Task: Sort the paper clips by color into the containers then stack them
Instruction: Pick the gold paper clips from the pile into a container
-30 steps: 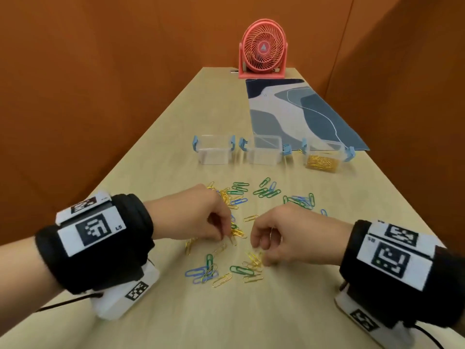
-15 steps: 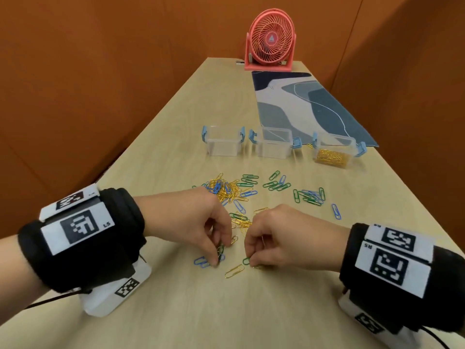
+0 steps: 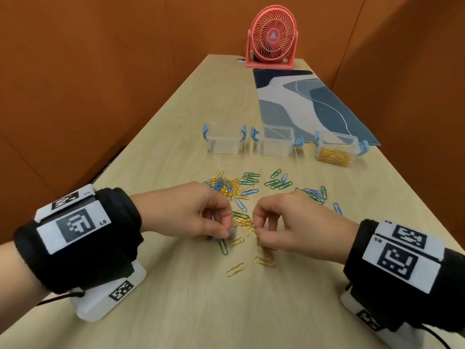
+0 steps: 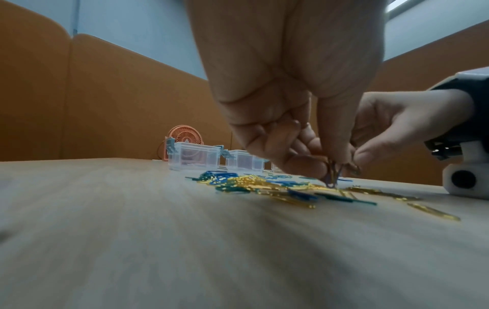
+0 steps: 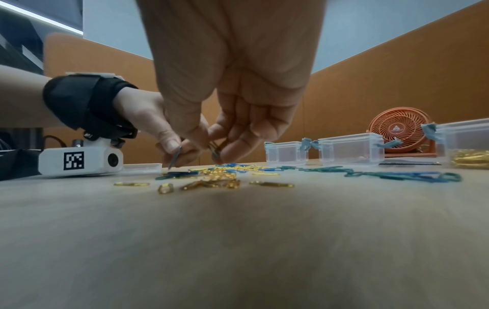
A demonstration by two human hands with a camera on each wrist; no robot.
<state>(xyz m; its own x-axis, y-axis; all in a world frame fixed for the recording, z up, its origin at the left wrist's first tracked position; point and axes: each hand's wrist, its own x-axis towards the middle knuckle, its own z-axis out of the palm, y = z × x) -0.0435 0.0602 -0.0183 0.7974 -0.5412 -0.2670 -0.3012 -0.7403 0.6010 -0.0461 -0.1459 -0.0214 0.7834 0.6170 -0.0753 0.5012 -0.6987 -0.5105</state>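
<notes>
Blue, green and gold paper clips (image 3: 234,188) lie scattered mid-table. My left hand (image 3: 224,235) hovers low over the near clips and pinches blue clips (image 4: 332,174) between thumb and fingers. Close beside it, my right hand (image 3: 255,231) pinches gold clips (image 5: 216,151). A green clip (image 3: 223,246) and two gold clips (image 3: 235,270) lie just in front of the fingers. Beyond the pile stand three clear containers with blue latches: the left one (image 3: 224,143) and middle one (image 3: 275,146) look empty, the right one (image 3: 336,153) holds gold clips.
A blue-patterned mat (image 3: 307,104) lies behind the containers, and a pink fan (image 3: 273,39) stands at the table's far end. Orange partitions close in the left, right and back. Both wrist cameras rest on the table near me.
The blue clips that lay near my left fingers are gone from the table and now sit in that hand. Both hands stayed close together over the near clips. The head view shifted.
</notes>
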